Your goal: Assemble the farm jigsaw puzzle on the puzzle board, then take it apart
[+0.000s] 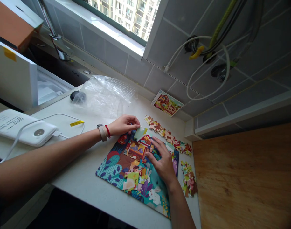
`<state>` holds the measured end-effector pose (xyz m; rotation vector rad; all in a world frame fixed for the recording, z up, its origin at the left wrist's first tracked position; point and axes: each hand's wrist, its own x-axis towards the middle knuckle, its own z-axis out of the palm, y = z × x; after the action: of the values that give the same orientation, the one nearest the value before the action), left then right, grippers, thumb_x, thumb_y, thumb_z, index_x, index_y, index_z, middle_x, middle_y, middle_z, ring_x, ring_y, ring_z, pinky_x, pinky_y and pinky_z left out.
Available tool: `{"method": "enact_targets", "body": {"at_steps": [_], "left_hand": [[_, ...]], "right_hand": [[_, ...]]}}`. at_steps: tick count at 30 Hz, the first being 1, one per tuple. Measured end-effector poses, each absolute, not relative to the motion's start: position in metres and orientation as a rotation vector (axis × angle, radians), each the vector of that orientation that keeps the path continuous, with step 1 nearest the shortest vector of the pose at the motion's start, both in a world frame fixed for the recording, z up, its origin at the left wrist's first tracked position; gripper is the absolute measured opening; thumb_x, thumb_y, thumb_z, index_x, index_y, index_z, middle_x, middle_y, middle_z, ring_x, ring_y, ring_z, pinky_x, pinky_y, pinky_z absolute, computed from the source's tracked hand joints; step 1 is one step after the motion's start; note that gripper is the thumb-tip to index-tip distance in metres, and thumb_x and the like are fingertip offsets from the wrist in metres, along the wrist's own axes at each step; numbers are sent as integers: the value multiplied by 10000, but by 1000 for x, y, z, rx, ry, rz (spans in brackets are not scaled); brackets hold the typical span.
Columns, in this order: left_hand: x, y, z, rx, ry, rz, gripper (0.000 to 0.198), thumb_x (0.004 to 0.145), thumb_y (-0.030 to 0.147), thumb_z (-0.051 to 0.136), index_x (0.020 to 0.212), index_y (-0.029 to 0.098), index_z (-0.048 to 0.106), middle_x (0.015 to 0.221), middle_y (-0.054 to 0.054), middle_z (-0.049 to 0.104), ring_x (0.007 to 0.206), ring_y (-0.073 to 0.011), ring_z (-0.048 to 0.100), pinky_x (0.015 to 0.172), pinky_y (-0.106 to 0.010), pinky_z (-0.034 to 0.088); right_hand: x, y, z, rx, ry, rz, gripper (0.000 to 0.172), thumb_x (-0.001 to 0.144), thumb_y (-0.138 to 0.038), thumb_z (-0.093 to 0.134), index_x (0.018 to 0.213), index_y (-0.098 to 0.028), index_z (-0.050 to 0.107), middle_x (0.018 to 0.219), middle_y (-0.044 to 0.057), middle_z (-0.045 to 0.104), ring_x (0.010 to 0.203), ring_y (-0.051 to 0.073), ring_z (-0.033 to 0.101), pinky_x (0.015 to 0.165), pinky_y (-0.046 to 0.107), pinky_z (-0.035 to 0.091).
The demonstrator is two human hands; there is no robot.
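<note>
My left hand (126, 124) pinches a pale green puzzle piece (140, 133) at the top edge of a colourful puzzle board (114, 173). Below that piece lies a joined patch of puzzle (137, 149) with a red and white roof. My right hand (162, 159) rests over the board's right half, thumb and fingers apart, its fingertips near the red roof. A yellow-green puzzle piece (131, 180) lies lower on the board. Loose pieces (164, 132) form a row beyond the board, and another group (189, 179) lies to its right.
A farm picture card (167, 102) leans against the tiled wall. Crumpled clear plastic (104, 95) and a black mouse-like object (78, 96) lie behind my left arm. At left are a white power bank (23, 127) with a cable and a sink. A wooden board (245, 175) borders the right.
</note>
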<state>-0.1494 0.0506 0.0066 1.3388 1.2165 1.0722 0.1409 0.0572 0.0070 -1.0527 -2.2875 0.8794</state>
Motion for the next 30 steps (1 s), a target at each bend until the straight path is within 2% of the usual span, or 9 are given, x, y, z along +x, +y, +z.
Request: {"method": "enact_targets", "body": {"at_steps": [3, 5, 8, 12, 14, 18, 23, 26, 30], "left_hand": [[-139, 44, 9, 1450, 1184, 1071, 223, 929, 379, 676, 947, 161, 719, 801, -26, 739, 584, -101, 613, 563, -220, 500], [-130, 38, 11, 1539, 1158, 1057, 206, 936, 355, 668, 952, 164, 743, 833, -37, 761, 664, -123, 650, 612, -227, 517], [-117, 28, 12, 1667, 1077, 992, 186, 952, 324, 657, 971, 172, 763, 839, -33, 774, 702, -132, 665, 632, -224, 509], [-109, 20, 10, 1853, 1081, 926, 189, 1007, 327, 638, 1053, 184, 753, 822, -14, 760, 666, -125, 647, 628, -233, 483], [-109, 20, 7, 1985, 1172, 945, 201, 1040, 337, 611, 1104, 193, 735, 900, -35, 770, 761, -159, 684, 693, -264, 512], [-114, 24, -1, 2259, 1366, 942, 173, 1042, 300, 612, 1135, 204, 721, 1112, -90, 752, 1064, -249, 683, 913, -367, 559], [-116, 26, -10, 2407, 1319, 856, 249, 1018, 301, 661, 1249, 229, 722, 1409, -112, 681, 1340, -324, 583, 1123, -505, 508], [-116, 26, -14, 2415, 1294, 808, 267, 1018, 307, 661, 1268, 255, 738, 1481, -103, 648, 1433, -361, 528, 1174, -565, 474], [-118, 25, -13, 2406, 1304, 700, 299, 1025, 330, 647, 1305, 273, 737, 1558, -80, 597, 1514, -422, 447, 1193, -615, 451]], "right_hand": [[141, 58, 5, -1112, -1975, 949, 445, 986, -527, 678, 1339, -259, 715, 1358, 135, 717, 1247, 315, 685, 1066, 507, 577], [139, 56, 3, -1094, -1847, 1137, 544, 965, -561, 694, 1411, -251, 658, 1254, 134, 754, 1094, 297, 740, 941, 468, 636], [133, 51, 1, -998, -1803, 1414, 654, 917, -565, 755, 1479, -265, 606, 1107, 93, 778, 963, 261, 757, 851, 413, 658], [130, 48, 3, -985, -1855, 1515, 537, 912, -495, 773, 1403, -292, 695, 894, 17, 736, 770, 187, 715, 712, 322, 641], [134, 52, 2, -1048, -1848, 1414, 458, 914, -494, 759, 1315, -273, 760, 918, 33, 746, 760, 187, 707, 672, 310, 630], [149, 70, -7, -1295, -1711, 1003, 442, 896, -535, 748, 1178, -200, 815, 1141, 122, 783, 823, 227, 734, 695, 349, 645], [157, 82, -13, -1319, -1815, 738, 348, 873, -491, 741, 995, -185, 853, 1030, 128, 790, 905, 263, 743, 829, 397, 630], [156, 81, -11, -1303, -1883, 725, 319, 873, -472, 731, 980, -201, 860, 987, 113, 797, 930, 268, 745, 880, 408, 611], [158, 83, -14, -1334, -1855, 769, 337, 854, -482, 749, 996, -198, 862, 1014, 119, 817, 934, 275, 752, 875, 413, 606]]}}
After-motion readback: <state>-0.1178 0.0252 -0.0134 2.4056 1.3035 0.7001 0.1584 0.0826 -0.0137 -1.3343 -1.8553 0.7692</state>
